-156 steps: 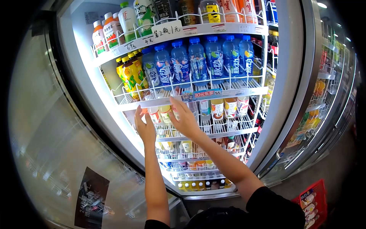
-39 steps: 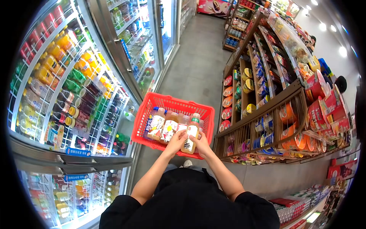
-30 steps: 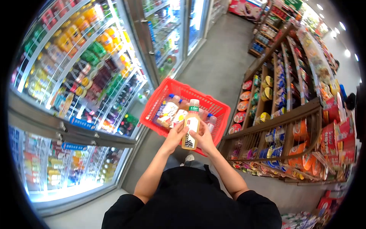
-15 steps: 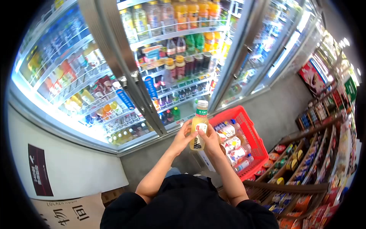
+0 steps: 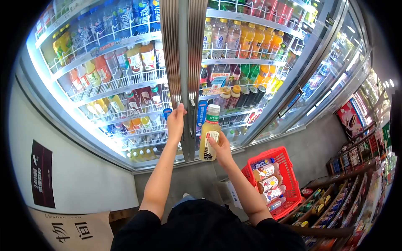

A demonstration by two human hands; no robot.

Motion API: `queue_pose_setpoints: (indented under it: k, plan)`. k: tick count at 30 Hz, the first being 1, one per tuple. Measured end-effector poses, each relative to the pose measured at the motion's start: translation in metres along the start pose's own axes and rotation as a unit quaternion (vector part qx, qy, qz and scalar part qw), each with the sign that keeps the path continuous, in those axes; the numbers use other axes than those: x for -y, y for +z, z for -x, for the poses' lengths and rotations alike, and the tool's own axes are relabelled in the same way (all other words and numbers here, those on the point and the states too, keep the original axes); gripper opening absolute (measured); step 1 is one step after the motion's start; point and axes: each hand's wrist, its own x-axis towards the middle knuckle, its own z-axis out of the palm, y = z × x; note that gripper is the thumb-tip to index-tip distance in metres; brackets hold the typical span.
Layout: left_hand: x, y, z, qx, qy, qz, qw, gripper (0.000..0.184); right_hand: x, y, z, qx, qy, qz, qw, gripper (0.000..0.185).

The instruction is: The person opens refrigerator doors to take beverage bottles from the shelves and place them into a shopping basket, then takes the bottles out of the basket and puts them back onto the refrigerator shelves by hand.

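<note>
My right hand (image 5: pixel 222 150) is wrapped around a drink bottle (image 5: pixel 208 136) with a white cap, a green band at the neck and pale yellow liquid inside. The bottle stands nearly upright in front of the glass doors. My left hand (image 5: pixel 176 122) is raised to the left cooler door (image 5: pixel 171 54), its fingers curled at the metal edge where the handle sits. The fingers partly hide that handle. Behind the glass, shelves (image 5: pixel 125 87) carry rows of bottles and cans.
A red shopping basket (image 5: pixel 294 184) stands on the floor to the right, with several bottles (image 5: pixel 270 184) lying in it. Snack shelves (image 5: pixel 339 201) line the lower right. A white panel (image 5: pixel 83 180) is on the left. Further cooler doors (image 5: pixel 331 79) run off to the right.
My left hand has let go of the bottle and moved up to the left door's handle. The bottle stays in my right hand, shifted slightly left. The view has turned toward the cooler.
</note>
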Motion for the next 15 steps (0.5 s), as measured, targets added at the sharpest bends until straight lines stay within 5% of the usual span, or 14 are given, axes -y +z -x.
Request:
queue_pose_setpoints:
  k: [2, 15]
  plan:
    - [0.000, 0.011, -0.010, 0.041, -0.103, 0.090, 0.990, 0.060, 0.001, 0.011, -0.001, -0.019, 0.006, -0.001, 1.000, 0.060]
    - [0.016, 0.010, -0.030, 0.098, -0.130, 0.180, 0.970, 0.053, -0.013, 0.034, 0.016, -0.080, 0.014, 0.038, 0.996, 0.060]
